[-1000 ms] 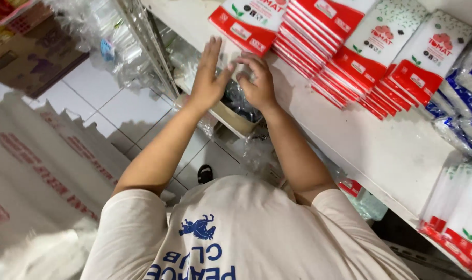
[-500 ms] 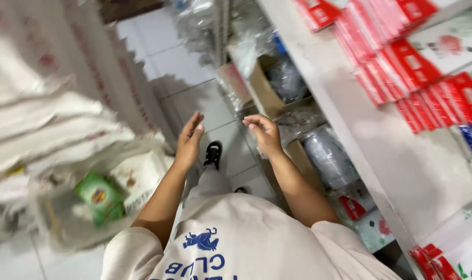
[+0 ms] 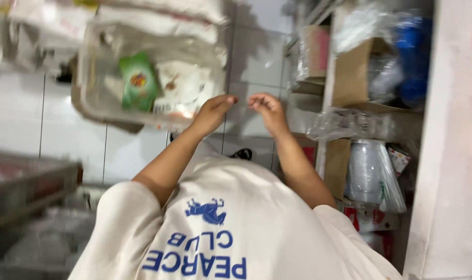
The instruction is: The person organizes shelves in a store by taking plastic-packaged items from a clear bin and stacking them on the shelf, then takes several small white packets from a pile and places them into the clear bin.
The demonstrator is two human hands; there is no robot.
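clear plastic makes up the bin (image 3: 91,98) on the tiled floor (image 3: 132,150), and it is the landmark here. in the head view, the left hand (image 3: 212,111) sits at the bin's near right corner, fingers half curled and holding nothing; whether it touches the rim is blurred. the right hand (image 3: 267,110) hangs just right of it, loosely curled and empty, between the bin and the shelf (image 3: 326,103). inside the bin lie a green packet (image 3: 137,83) and a white bag (image 3: 184,91), loose and flat, likely dropped in for carrying. white sacks (image 3: 158,15) are stacked beyond the bin. right of the bin, stacked plastic cups (image 3: 365,171) stand low on the shelf in a sleeve.
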